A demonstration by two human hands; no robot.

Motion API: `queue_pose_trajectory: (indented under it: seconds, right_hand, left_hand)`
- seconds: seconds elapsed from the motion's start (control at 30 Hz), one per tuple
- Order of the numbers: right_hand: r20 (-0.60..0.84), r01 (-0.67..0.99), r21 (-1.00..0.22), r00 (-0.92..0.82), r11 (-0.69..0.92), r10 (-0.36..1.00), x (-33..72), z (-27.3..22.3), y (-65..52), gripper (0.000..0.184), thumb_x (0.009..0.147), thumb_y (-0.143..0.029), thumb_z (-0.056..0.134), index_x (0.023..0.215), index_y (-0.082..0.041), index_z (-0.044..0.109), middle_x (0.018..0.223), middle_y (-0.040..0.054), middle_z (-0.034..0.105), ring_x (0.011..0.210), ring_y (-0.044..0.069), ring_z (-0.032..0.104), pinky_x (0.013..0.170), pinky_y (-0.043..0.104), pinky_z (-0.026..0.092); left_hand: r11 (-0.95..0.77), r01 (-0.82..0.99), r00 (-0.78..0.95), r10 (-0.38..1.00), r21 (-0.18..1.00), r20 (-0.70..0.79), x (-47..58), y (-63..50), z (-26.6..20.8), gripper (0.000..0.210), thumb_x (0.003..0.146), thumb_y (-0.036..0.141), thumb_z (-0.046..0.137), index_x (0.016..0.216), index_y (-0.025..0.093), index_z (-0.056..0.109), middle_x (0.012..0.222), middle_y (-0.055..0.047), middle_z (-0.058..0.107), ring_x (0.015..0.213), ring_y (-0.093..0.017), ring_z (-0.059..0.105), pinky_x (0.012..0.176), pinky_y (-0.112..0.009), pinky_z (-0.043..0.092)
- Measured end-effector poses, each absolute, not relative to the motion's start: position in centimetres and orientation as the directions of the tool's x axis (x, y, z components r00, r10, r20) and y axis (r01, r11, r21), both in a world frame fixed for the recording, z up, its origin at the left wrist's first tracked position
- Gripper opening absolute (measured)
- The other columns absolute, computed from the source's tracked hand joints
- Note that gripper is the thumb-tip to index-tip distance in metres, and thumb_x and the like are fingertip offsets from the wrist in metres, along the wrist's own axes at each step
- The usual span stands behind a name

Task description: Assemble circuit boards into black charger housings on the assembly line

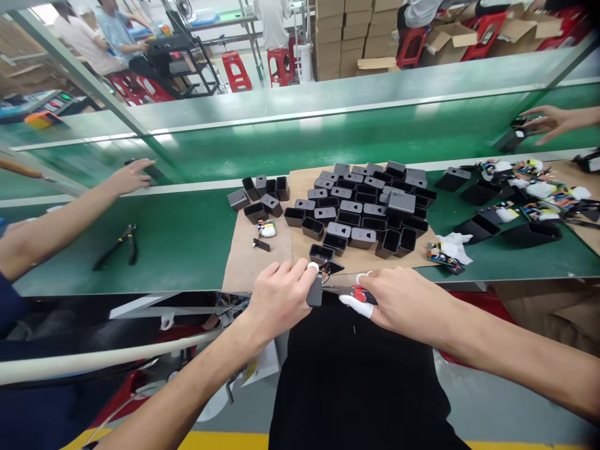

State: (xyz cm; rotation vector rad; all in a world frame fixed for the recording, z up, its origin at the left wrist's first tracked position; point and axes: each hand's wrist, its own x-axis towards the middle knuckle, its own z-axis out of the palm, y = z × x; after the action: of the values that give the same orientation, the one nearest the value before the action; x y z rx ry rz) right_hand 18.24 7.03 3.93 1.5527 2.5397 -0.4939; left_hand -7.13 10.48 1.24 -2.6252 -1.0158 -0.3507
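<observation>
My left hand (pixel 281 289) is closed around a small dark plastic casing (pixel 315 294) at the bench's front edge, above my lap. Thin coloured wires and a small black end piece (pixel 334 267) show at the casing's top. My right hand (pixel 398 299) grips a hand tool with a red-and-black handle (pixel 366 295). Its metal tip points left at the casing; whether it touches is unclear. White finger covers are on both hands. Just beyond, many black casings (pixel 349 215) crowd a cardboard sheet (pixel 262 265), some with open ends up.
A circuit board (pixel 266 229) lies left on the cardboard. Black-and-yellow pliers (pixel 122 245) rest on the green bench (pixel 187 250). Circuit boards (pixel 539 181) and casings are heaped right. Co-workers' hands reach in at left (pixel 134 178) and right (pixel 550 124). A rail (pixel 262 117) runs behind.
</observation>
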Motion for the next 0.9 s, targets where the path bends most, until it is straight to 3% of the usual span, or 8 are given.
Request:
queue_pose_trajectory:
  seconds: [0.37,0.8,0.9]
  right_hand:
    - [-0.278,0.872,-0.207,-0.488,0.444,0.827,17.7,4.2,6.9,0.028,0.105,-0.035,0.055,0.085,-0.018,0.066,0.08,0.0081,0.075,0.062,0.021,0.068,0.057,0.034,0.019]
    - [-0.317,0.878,-0.217,-0.478,0.428,0.82,17.1,4.1,6.8,0.018,0.101,-0.025,0.057,0.086,-0.018,0.064,0.082,0.0077,0.075,0.064,0.021,0.067,0.058,0.033,0.021]
    - [-0.298,0.875,-0.212,-0.481,0.434,0.825,17.0,4.5,6.8,0.023,0.103,-0.03,0.057,0.085,-0.019,0.063,0.08,0.0078,0.074,0.063,0.021,0.067,0.058,0.033,0.021]
  left_hand:
    - [-0.693,0.699,0.709,0.639,-0.175,0.3,-8.0,9.9,2.0,0.01,0.082,0.012,0.063,0.087,0.02,0.063,0.077,-0.001,0.067,0.063,-0.019,0.058,0.062,-0.039,0.032]
    - [-0.684,0.711,0.696,0.65,-0.164,0.306,-8.6,9.7,1.4,0.014,0.079,0.008,0.061,0.084,0.021,0.061,0.077,-0.001,0.068,0.062,-0.018,0.058,0.063,-0.039,0.032]
    - [-0.679,0.717,0.689,0.654,-0.158,0.313,-8.5,9.7,1.5,0.015,0.078,0.008,0.061,0.086,0.021,0.061,0.078,-0.001,0.068,0.062,-0.019,0.058,0.063,-0.039,0.032]
